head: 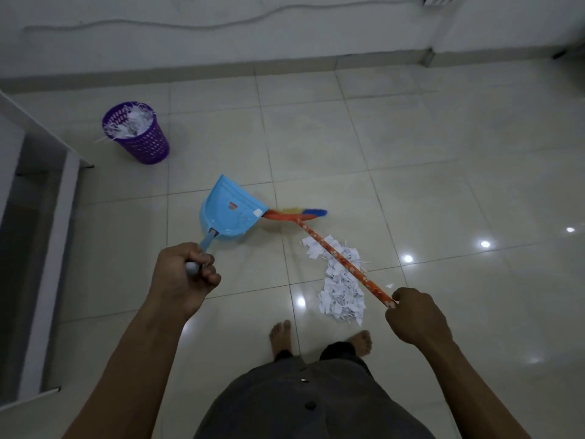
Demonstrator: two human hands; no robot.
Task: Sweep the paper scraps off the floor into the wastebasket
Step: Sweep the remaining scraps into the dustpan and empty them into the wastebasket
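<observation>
1. Gripping was seen at both hands: the L hand (185, 274) was clenched round the handle of the blue dustpan (228, 210), and the R hand (414, 315) was closed round the top end of the broom handle (345, 263).
2. Paper scraps (343, 299) were heaped on the floor (443, 153) just ahead of the bare feet, w/ the broom handle crossing over them. More were held in the purple wastebasket (139, 134), well apart at far L.
3. Step judged: a fresh load was being lined up for the dustpan; task prob. part done.
4. The broom's long axis was laid diagonally, from the R hand up and L to the broom head (297, 214). The broom head was pointed away from the person, beyond the heap and just beside the dustpan's corner.
5. The dustpan's mouth was turned away from the L hand, toward the broom head. Whether the dustpan touched the floor couldn't be told.
6. Next move, as judged: the dustpan's lip to be set flat on the floor beside the heap, and the broom head to be brought behind the scraps & drawn toward it.
</observation>
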